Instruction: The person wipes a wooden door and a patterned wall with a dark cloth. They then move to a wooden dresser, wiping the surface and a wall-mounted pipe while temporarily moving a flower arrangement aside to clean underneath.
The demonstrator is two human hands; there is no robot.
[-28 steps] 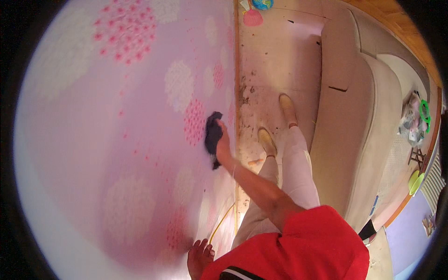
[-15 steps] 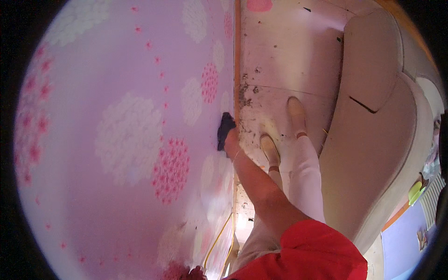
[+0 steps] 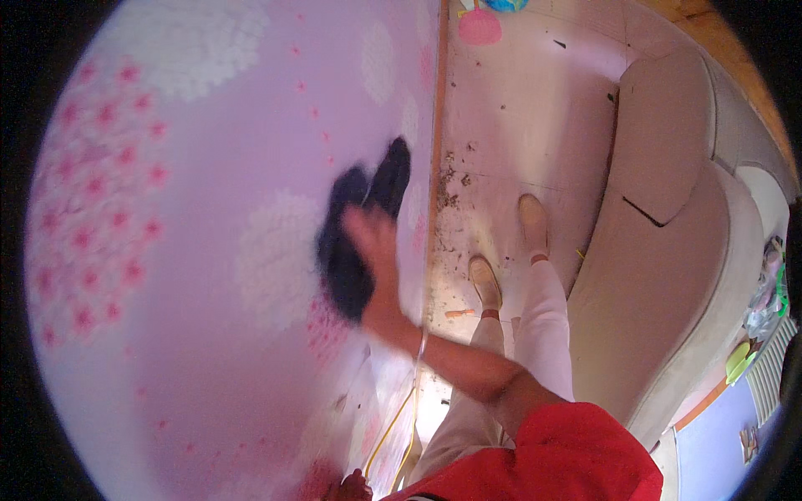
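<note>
My right hand (image 3: 372, 242) presses a dark cloth (image 3: 342, 259) against the pale purple wall (image 3: 209, 367) with its flower pattern. The cloth is bunched, with one fold sticking up past the fingers, and motion blurs both hand and cloth. A white flower cluster and a pink one on the wall are partly covered by it. At the lower edge, close to the wall, my left hand (image 3: 356, 486) shows only in part and in shadow. Its fingers look curled, and what they hold, if anything, is hidden.
An orange-brown skirting strip (image 3: 436, 142) runs between wall and pale floor (image 3: 535, 108), with dark crumbs (image 3: 449, 179) along it. A beige sofa (image 3: 652, 275) fills the right side. A yellow cable (image 3: 388, 438) hangs low by the wall. A pink round object (image 3: 479, 27) lies far off.
My right hand has moved left and away from the skirting edge, onto the wall's surface. The dark cloth has spread out and shows larger. My view has shifted slightly.
</note>
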